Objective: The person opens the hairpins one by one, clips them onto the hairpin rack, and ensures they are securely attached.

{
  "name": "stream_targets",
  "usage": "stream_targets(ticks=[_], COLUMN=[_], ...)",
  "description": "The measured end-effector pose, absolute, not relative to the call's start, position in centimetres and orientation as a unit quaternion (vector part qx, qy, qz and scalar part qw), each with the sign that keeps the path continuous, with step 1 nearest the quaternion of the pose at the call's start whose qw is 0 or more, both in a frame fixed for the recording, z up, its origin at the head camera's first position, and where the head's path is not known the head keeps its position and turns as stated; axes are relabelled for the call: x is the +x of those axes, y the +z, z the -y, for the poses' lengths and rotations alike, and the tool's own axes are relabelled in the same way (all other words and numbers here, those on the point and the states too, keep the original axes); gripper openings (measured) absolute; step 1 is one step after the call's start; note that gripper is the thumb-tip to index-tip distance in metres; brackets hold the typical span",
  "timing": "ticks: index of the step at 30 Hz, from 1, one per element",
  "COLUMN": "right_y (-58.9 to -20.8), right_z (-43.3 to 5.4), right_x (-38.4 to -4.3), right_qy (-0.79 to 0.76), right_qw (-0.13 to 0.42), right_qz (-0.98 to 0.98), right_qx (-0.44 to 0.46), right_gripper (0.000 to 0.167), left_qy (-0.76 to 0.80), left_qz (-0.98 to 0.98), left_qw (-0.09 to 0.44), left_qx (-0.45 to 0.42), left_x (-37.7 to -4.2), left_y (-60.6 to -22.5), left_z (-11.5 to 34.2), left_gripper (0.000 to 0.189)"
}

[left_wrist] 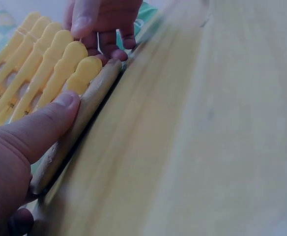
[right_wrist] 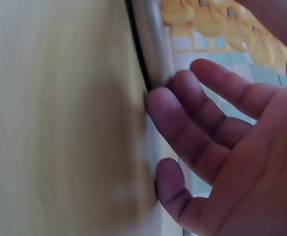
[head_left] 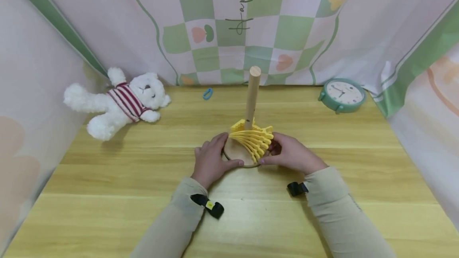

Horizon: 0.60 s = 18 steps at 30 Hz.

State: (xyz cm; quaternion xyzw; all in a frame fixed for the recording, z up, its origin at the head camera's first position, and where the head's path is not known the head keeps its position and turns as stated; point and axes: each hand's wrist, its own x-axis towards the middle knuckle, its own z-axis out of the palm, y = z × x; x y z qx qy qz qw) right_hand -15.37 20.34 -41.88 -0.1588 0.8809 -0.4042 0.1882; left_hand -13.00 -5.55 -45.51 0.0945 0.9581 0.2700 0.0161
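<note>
A round wooden base (head_left: 238,152) with an upright wooden dowel (head_left: 252,94) stands in the middle of the table. Several yellow plastic strips with rounded ends (head_left: 252,138) lie fanned out on it around the dowel's foot. My left hand (head_left: 214,160) grips the base's left side, its thumb (left_wrist: 60,110) along the front rim, as the left wrist view shows. From the right, my right hand (head_left: 292,154) holds the base's edge beside the strip ends. Its curled fingertips (right_wrist: 165,110) are right at the rim in the right wrist view.
A white teddy bear (head_left: 125,102) in a striped shirt lies at the back left. Near the back edge are a small blue ring (head_left: 207,93) and a green alarm clock (head_left: 342,95). A checked curtain (head_left: 229,23) hangs behind the wooden table (head_left: 251,226).
</note>
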Motion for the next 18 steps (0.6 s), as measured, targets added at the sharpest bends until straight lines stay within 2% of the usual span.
stream_targets(ticks=[18], right_y=[-42.29], right_z=[-19.91], right_x=[-15.27], right_qy=[-0.396], right_qw=[0.164], right_qz=[-0.886], right_qx=[-0.179], right_gripper=[0.051], left_qy=[0.269], left_qz=[-0.958], left_qw=[0.014], left_qx=[0.095], left_x=[-13.07], left_y=[-45.47], left_z=[5.47], left_gripper=[0.103])
